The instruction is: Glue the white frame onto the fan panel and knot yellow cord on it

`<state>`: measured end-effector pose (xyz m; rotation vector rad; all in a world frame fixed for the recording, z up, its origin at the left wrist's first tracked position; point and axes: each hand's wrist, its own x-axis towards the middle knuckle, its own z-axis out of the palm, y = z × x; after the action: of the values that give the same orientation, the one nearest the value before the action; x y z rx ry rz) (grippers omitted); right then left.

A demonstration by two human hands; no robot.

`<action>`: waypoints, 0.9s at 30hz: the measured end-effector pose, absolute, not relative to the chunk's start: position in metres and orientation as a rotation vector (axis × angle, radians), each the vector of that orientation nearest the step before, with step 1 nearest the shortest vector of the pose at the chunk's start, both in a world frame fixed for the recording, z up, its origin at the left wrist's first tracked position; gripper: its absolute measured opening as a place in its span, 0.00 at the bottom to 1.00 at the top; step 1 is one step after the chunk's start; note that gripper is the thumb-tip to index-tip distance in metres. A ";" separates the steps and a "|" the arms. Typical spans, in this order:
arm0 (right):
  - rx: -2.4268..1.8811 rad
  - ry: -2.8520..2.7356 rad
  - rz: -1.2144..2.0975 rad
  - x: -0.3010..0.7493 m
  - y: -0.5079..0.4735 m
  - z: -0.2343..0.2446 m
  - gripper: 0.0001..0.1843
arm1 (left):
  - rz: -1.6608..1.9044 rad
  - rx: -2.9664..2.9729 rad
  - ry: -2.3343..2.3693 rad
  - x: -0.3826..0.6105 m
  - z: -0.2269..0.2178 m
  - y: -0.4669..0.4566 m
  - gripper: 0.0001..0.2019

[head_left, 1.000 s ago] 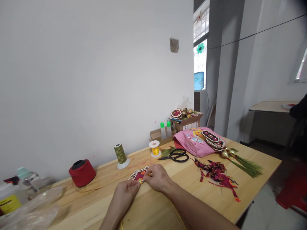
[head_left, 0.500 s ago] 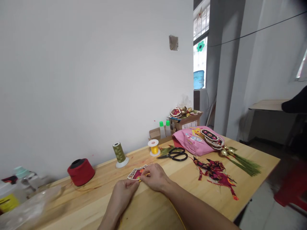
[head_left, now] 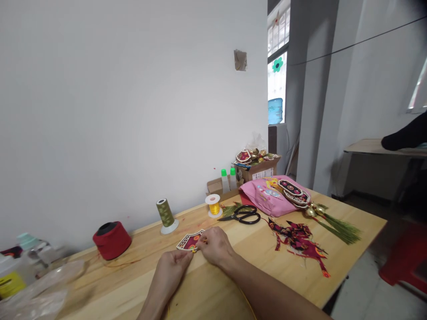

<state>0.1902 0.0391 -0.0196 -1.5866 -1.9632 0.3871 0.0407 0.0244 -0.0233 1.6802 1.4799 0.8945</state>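
A dark red shield-shaped ornament (head_left: 191,240) with a pale cut-out border is held just above the table's near middle. My left hand (head_left: 172,266) pinches its lower edge, where a small bit of yellow cord shows at the fingertips. On the ornament's right side, my right hand (head_left: 215,246) is closed in a pinch on yellow cord, its fingertips partly hidden. Yellow cord (head_left: 247,302) also runs down past my right forearm, out of the bottom of the view. Both hands are close together, almost touching.
Behind the hands stand a green thread cone (head_left: 165,214), a yellow cord spool (head_left: 213,206) and black scissors (head_left: 245,215). A red thread cone (head_left: 112,240) is at left. Fabric scraps (head_left: 298,242), a pink pouch (head_left: 262,193) and a green tassel (head_left: 342,226) lie right.
My right fingers have curled in slightly, and the yellow strand at their tips shows less. My left hand keeps its pinch. The view has shifted slightly.
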 end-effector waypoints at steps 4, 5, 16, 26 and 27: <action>-1.507 -1.908 0.492 0.194 0.041 -0.022 0.12 | 0.978 1.695 1.435 0.042 -0.017 0.022 0.18; -1.494 -1.904 0.505 0.194 0.042 -0.022 0.12 | 0.984 1.698 1.430 0.042 -0.016 0.022 0.18; -1.485 -1.942 0.427 0.192 0.040 -0.020 0.11 | 0.903 1.687 1.452 0.037 -0.028 0.031 0.18; -1.440 -1.882 0.517 0.194 0.039 -0.022 0.12 | 0.919 1.608 1.469 0.038 -0.026 0.027 0.17; -1.429 -1.886 0.518 0.194 0.039 -0.022 0.11 | 0.916 1.604 1.486 0.038 -0.026 0.027 0.17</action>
<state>0.1935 0.0386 -0.0222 -1.4292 -1.8865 0.5176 0.0382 0.0268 -0.0262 1.6038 1.4861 0.9161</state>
